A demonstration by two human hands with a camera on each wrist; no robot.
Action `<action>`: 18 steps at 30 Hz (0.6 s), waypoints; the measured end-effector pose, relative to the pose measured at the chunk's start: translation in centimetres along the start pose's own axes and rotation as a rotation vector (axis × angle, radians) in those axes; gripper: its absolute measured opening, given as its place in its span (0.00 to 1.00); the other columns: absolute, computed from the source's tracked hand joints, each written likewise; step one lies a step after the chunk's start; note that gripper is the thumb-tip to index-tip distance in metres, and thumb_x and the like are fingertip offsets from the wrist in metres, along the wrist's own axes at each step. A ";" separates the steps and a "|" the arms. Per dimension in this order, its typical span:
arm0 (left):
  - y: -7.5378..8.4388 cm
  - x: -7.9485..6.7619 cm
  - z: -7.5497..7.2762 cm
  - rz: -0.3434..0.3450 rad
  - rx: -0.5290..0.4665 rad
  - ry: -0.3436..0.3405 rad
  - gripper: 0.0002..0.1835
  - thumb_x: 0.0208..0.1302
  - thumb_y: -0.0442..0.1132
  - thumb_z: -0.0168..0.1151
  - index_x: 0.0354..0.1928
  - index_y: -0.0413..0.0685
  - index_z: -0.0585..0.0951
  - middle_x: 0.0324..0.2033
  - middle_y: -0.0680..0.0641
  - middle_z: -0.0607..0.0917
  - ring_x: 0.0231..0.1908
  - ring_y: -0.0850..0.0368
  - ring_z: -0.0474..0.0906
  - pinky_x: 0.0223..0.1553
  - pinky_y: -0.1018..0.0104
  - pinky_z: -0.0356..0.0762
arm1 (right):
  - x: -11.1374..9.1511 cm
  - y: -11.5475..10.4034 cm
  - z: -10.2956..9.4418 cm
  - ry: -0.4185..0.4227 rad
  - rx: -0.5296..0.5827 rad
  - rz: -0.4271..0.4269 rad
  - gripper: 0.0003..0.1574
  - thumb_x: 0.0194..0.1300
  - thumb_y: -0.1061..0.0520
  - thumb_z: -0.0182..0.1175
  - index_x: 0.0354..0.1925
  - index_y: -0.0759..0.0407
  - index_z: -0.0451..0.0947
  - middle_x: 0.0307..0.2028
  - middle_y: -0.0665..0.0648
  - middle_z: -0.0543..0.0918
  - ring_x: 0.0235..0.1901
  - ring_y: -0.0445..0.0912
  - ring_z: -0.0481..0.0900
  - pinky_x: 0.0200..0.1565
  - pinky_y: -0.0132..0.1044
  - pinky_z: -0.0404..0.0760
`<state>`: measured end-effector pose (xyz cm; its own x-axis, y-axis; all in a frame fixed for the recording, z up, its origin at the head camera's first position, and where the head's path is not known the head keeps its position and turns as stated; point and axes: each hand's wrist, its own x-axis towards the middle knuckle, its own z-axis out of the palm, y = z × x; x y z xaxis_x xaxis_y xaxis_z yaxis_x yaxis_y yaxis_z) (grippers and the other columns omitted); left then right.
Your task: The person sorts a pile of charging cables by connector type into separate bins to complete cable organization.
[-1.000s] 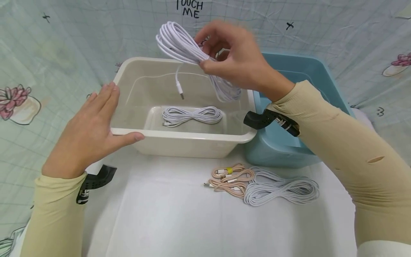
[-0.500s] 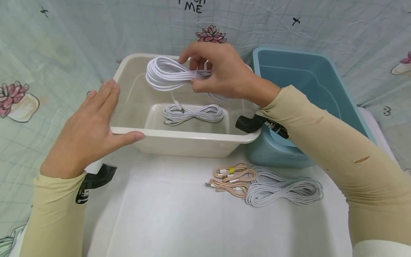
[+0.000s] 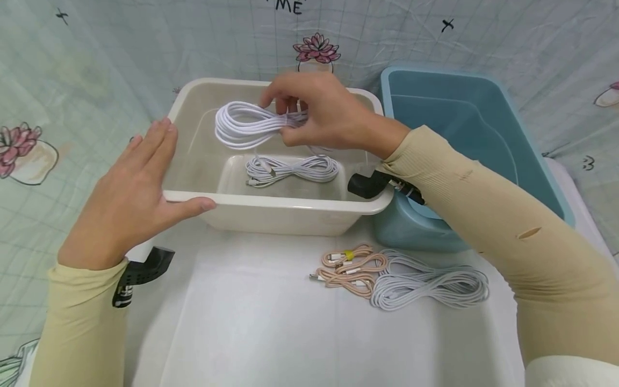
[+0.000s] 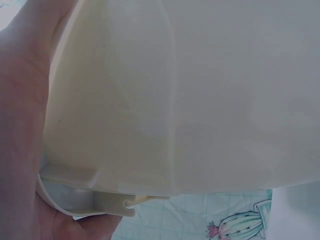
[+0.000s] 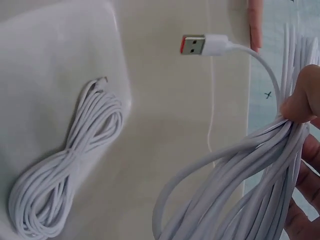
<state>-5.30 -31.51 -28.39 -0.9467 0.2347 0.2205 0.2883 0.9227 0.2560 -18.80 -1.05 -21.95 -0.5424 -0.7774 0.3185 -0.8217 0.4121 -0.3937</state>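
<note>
My right hand (image 3: pixel 329 113) pinches a coiled white USB cable (image 3: pixel 242 129) at its middle, thumb against fingers, over the inside of a cream plastic bin (image 3: pixel 271 217). From this coil a loose end with a USB plug (image 5: pixel 195 45) sticks out, seen in the right wrist view. A second white cable coil (image 3: pixel 295 169), bundled in a figure eight, lies on the bin's floor below. At the bin's front left corner, my left hand (image 3: pixel 128 196) rests on the rim with straight fingers and the thumb along the front edge.
A blue plastic bin (image 3: pixel 435 134) stands close against the cream bin's right side. On the white table in front lie peach-coloured cables (image 3: pixel 355 271) with a yellow tie, touching a large white cable bundle (image 3: pixel 430 282). A patterned sheet (image 3: pixel 208 37) hangs behind.
My right hand has brought the coiled cable down and slightly left, from above the cream bin's back rim into its opening. The left hand stays on the rim.
</note>
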 end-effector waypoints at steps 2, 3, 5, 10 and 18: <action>-0.1 -0.1 -0.2 -0.002 0.005 -0.008 0.67 0.56 0.74 0.68 0.83 0.40 0.47 0.83 0.37 0.50 0.83 0.39 0.48 0.87 0.49 0.41 | 0.0 -0.1 0.1 -0.018 0.001 0.019 0.25 0.60 0.62 0.63 0.57 0.54 0.82 0.43 0.55 0.85 0.42 0.44 0.76 0.44 0.33 0.76; -0.1 -0.1 -0.3 -0.005 0.008 -0.013 0.67 0.56 0.74 0.67 0.83 0.40 0.47 0.83 0.37 0.50 0.83 0.39 0.48 0.87 0.48 0.41 | 0.1 -0.1 0.2 -0.025 0.001 0.027 0.25 0.60 0.62 0.63 0.57 0.53 0.82 0.44 0.55 0.85 0.43 0.44 0.76 0.45 0.33 0.76; -0.2 -0.2 -0.6 -0.005 0.013 -0.015 0.67 0.57 0.74 0.66 0.83 0.41 0.47 0.83 0.37 0.50 0.83 0.39 0.47 0.86 0.47 0.41 | 0.1 -0.2 0.3 -0.043 0.000 0.034 0.25 0.61 0.61 0.64 0.58 0.53 0.82 0.45 0.54 0.85 0.44 0.44 0.76 0.47 0.34 0.76; -0.3 -0.2 -0.9 -0.009 0.014 -0.015 0.67 0.57 0.74 0.66 0.83 0.42 0.46 0.83 0.38 0.50 0.83 0.39 0.47 0.87 0.48 0.40 | 0.1 -0.4 0.7 -0.078 -0.017 0.032 0.25 0.61 0.60 0.64 0.58 0.51 0.82 0.43 0.53 0.85 0.43 0.44 0.76 0.47 0.35 0.75; 0.0 -0.2 -1.0 -0.001 0.017 -0.009 0.67 0.56 0.76 0.65 0.83 0.41 0.47 0.83 0.38 0.51 0.83 0.38 0.48 0.86 0.47 0.41 | 0.1 0.0 0.8 -0.115 -0.017 0.037 0.26 0.60 0.60 0.66 0.58 0.53 0.82 0.42 0.53 0.84 0.41 0.45 0.76 0.45 0.34 0.76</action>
<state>-4.94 -31.91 -27.48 -0.9485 0.2362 0.2112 0.2847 0.9279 0.2406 -18.71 -1.54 -22.64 -0.5493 -0.8107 0.2025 -0.8051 0.4485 -0.3882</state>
